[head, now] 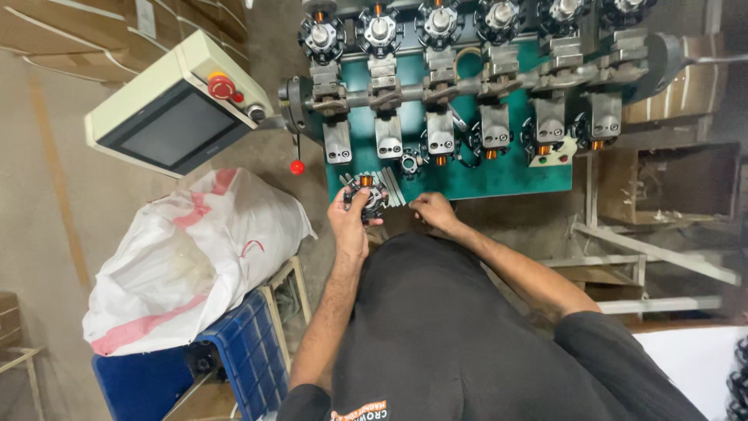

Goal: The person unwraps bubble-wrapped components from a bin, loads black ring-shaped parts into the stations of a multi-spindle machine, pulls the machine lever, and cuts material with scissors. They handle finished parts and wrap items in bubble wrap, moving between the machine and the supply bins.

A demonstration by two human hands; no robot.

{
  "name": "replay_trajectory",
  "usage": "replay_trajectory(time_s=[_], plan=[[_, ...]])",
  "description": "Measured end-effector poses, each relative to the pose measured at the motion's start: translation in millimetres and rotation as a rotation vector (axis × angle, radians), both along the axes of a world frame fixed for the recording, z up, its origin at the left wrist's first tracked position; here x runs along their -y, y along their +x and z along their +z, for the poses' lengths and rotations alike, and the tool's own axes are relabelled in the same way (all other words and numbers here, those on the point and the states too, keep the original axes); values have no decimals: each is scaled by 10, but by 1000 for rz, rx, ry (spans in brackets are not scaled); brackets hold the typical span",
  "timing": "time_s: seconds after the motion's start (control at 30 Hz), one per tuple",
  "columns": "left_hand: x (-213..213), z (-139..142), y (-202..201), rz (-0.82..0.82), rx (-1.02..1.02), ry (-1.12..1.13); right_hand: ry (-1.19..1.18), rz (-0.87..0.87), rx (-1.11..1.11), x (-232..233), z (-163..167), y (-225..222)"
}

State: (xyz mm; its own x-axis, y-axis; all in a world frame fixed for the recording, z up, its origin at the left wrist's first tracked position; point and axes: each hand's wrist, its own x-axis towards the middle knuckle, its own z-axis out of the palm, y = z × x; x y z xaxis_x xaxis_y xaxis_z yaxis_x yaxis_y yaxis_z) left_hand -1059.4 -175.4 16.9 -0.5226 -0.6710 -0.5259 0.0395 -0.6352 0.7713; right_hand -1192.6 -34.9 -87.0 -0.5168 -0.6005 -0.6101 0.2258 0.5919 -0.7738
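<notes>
- My left hand (348, 221) holds a round black part with copper windings (365, 195), fingers wrapped around its rim, just over the front edge of the green machine table (499, 181)
- It looks stiff and fairly heavy; the rim is the safe grip, the fine wire is not
- My right hand (433, 210) rests fingertips down at the table edge; whether it pinches anything, I cannot tell

Left hand (348, 222) at the near edge of the machine bench (506, 179), gripping a round wound part (366, 195); right hand (433, 210) just beside it to the right, on the same edge. Row of winding stations (467, 86) behind both hands. Control panel (171, 109) to the far left. Sack (187, 249) below the panel, resting on a crate (241, 351).
</notes>
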Motion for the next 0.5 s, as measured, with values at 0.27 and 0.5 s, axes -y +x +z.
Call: replay_trajectory(time_s=[0.27, 0.5], plan=[[34, -303, 453, -29, 89, 240, 121, -630, 803, 367, -442, 195], [-47, -212, 541, -329, 373, -690, -314, -435, 802, 537, 282, 54]])
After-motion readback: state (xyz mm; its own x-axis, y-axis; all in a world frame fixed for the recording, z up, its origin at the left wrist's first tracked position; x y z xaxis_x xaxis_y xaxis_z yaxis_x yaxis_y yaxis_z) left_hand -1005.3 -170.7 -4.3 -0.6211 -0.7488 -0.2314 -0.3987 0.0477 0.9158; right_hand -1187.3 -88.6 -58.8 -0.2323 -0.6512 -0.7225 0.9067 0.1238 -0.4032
